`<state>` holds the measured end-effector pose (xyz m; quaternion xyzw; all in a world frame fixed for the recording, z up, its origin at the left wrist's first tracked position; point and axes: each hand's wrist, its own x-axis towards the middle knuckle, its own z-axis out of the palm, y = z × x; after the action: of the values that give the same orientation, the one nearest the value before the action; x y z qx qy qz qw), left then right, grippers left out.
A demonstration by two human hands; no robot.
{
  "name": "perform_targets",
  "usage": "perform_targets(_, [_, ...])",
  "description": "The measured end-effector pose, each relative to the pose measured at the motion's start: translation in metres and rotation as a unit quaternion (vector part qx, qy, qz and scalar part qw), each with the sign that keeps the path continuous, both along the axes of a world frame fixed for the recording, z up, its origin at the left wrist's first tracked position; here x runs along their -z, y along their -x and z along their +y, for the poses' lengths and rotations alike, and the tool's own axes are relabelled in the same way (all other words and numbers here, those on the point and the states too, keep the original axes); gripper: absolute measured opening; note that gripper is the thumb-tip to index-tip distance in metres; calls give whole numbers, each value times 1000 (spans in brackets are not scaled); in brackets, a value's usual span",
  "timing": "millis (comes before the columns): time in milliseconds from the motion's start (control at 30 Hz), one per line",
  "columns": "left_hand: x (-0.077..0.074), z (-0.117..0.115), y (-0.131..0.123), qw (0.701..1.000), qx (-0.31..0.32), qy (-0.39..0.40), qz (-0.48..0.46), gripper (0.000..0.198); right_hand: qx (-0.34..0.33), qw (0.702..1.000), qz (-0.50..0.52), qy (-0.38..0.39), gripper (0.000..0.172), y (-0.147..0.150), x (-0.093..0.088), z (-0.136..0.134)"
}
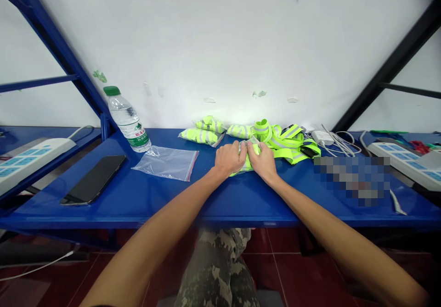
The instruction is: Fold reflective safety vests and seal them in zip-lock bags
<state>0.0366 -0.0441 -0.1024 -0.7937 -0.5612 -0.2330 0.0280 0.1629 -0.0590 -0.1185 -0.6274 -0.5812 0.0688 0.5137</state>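
One yellow reflective vest [255, 149], bunched, is held against the blue desk [220, 201], the fingers of the left hand [229, 159] and right hand [262, 160] clenched on it. Behind it lie three folded vests [208, 130]; to the right, one loose vest [284, 142] and one white charger [322, 137]. To the left: one clear zip bag [165, 163], one water bottle [128, 121], one phone [93, 180]. Two power strips [32, 160] sit at opposite ends.

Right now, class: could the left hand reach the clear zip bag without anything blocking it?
Probably yes: nothing lies between the left hand and the zip bag on the blue table, though that hand would likely have to release the neon vest first.
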Motion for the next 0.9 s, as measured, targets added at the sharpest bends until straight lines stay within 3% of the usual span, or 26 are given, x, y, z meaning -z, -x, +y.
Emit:
perform_targets(700, [0, 1, 1, 1000, 19, 7, -8, 53, -12, 999, -28, -22, 28, 0, 5, 4])
perform_targets(900, [-4, 5, 7, 994, 60, 5, -92, 48, -30, 999, -23, -22, 30, -3, 3, -1])
